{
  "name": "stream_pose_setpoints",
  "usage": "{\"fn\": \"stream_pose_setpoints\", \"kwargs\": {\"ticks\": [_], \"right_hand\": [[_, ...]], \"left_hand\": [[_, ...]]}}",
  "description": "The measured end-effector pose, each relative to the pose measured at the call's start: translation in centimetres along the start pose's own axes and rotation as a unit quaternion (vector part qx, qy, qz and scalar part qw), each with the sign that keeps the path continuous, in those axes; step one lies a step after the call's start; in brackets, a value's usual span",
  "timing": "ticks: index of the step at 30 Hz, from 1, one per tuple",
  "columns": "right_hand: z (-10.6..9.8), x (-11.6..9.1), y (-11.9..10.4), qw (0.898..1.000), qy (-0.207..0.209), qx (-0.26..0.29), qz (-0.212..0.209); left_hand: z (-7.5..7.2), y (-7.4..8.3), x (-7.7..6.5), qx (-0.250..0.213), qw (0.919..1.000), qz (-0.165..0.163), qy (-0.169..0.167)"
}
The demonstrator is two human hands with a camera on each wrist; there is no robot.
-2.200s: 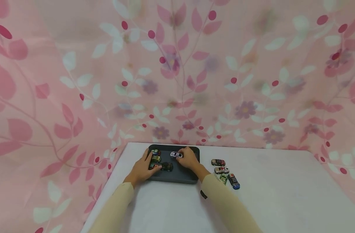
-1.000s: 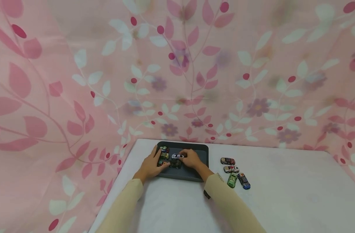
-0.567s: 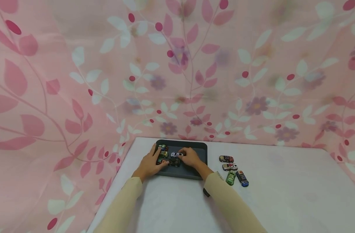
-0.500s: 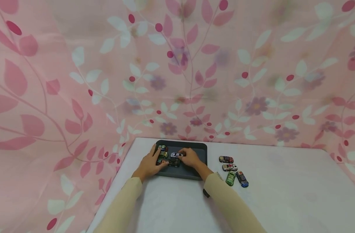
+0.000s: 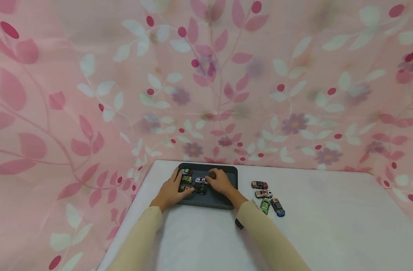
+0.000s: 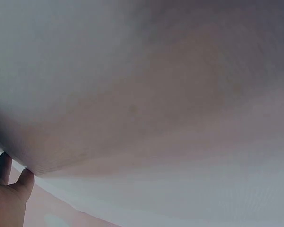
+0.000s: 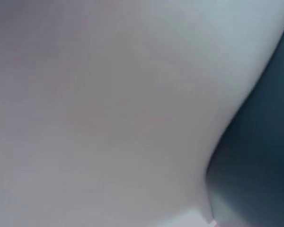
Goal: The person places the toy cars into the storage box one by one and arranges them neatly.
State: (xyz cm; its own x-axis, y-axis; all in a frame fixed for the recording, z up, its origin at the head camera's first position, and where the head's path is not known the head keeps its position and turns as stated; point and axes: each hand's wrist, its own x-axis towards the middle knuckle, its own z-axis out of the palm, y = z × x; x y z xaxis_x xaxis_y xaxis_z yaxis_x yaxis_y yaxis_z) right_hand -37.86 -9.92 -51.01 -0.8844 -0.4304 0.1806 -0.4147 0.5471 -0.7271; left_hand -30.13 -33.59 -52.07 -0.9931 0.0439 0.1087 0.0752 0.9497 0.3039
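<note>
The dark tray [image 5: 216, 198] sat on the white table [image 5: 315, 226] with 5 toy cars in it. The white car [image 5: 201, 180] lay near the tray's middle, slightly toward 10 o'clock, with the black car [image 5: 200, 189] just beside it at 6 o'clock. The right hand [image 5: 221, 182] came in from 4 o'clock, its bent fingertips at the white car's 3 o'clock end; whether they pinched it or only touched it, I could not tell. The left hand [image 5: 169, 191] lay along the tray's 9 o'clock edge, fingers extended, thumb stretched wide toward the black car.

The work looked roughly half done: 5 cars were in, the white car seemingly just needing its final place. Between 3 and 4 o'clock of the tray, 4 more remained outside: red-and-black [image 5: 259, 184], white-and-red [image 5: 263, 194], green [image 5: 265, 206] and blue [image 5: 278, 207]. At 5 o'clock, the right sleeve [image 5: 269, 235] partly hid 1 dark thing [image 5: 239, 224], perhaps another car.
</note>
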Motion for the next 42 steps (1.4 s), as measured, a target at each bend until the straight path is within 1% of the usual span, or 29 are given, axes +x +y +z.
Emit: {"fn": "stream_pose_setpoints", "kwargs": {"ticks": [3,5,11,14,16,18,21,24,27,30,34,37,42], "right_hand": [[-0.7,0.0,-0.3,0.999,0.035,-0.03,-0.024],[-1.4,0.0,-0.3,0.997,0.05,-0.05,-0.036],[-3.6,0.4,0.2,0.993,0.061,-0.082,-0.063],[-5.2,0.4,0.8,0.988,0.069,-0.116,-0.069],[-6.3,0.2,1.4,0.985,0.066,-0.144,-0.064],[-7.4,-0.1,2.0,0.984,0.058,-0.161,-0.059],[-8.9,-0.6,3.0,0.983,0.041,-0.173,-0.047],[-10.2,-1.4,4.3,0.982,0.032,-0.181,-0.036],[-11.4,-2.2,5.6,0.979,0.029,-0.203,-0.021],[-12.5,-3.1,6.6,0.977,0.03,-0.211,-0.007],[-13.9,-4.3,7.5,0.977,0.039,-0.209,-0.004],[-14.6,-5.2,8.1,0.975,0.039,-0.22,-0.002],[-15.3,-6.8,9.2,0.969,0.025,-0.245,0.031]], "left_hand": [[-0.4,-0.2,0.0,0.001,1.0,0.001,-0.003],[-0.7,-0.3,0.0,-0.001,1.0,0.002,-0.004],[-1.7,-0.7,-0.1,-0.002,1.0,-0.004,-0.002],[-1.8,-0.9,0.1,-0.002,1.0,-0.004,-0.003],[-1.7,-1.0,0.2,-0.005,1.0,0.001,-0.004],[-1.5,-1.2,0.2,-0.003,1.0,0.002,-0.004],[-1.2,-1.4,0.1,-0.005,1.0,0.003,0.001],[-0.9,-1.5,0.0,-0.003,1.0,0.002,0.0],[-0.5,-1.4,-0.2,-0.006,1.0,0.005,-0.004],[-0.3,-1.1,-0.1,-0.011,0.9999,0.007,0.0],[-0.2,-0.7,0.1,-0.014,0.9998,0.01,0.004],[-0.2,-0.5,0.0,-0.01,0.9998,0.013,0.006],[-0.1,-0.2,-0.3,-0.018,0.9996,0.019,0.008]]}}
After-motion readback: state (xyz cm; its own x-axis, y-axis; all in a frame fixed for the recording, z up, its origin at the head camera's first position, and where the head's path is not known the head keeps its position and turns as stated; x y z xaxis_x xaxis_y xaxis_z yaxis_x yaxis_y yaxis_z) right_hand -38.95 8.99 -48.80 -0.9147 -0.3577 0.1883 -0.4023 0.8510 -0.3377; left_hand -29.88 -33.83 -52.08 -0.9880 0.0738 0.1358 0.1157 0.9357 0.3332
